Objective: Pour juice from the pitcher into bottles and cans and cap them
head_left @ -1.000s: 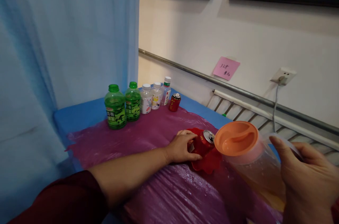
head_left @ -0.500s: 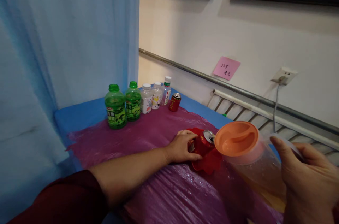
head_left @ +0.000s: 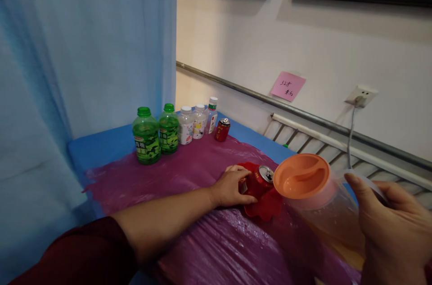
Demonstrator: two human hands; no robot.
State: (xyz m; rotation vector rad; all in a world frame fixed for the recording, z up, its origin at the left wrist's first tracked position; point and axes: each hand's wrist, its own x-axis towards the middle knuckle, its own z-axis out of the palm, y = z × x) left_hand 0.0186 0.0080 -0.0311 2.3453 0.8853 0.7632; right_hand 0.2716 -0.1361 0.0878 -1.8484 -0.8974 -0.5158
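Observation:
My left hand [head_left: 232,187] is wrapped round a red drink can [head_left: 259,180], which tilts to the right over a red scalloped dish [head_left: 268,206]. In my right hand [head_left: 393,220] is the handle of a translucent pitcher [head_left: 332,217] with an orange lid [head_left: 301,177]. The pitcher leans left, its lid close beside the can's top, and yellowish-brown liquid shows in its lower part. Whether liquid passes between pitcher and can I cannot tell.
Purple plastic sheeting [head_left: 189,168] covers much of the blue table [head_left: 97,134]. Toward the back stand two green bottles [head_left: 146,141], several white-capped bottles [head_left: 186,125] and another red can [head_left: 222,131]. A radiator [head_left: 313,139] runs along the wall at right.
Almost nothing differs. Both hands, the can and the pitcher keep their places; the view has shifted very slightly.

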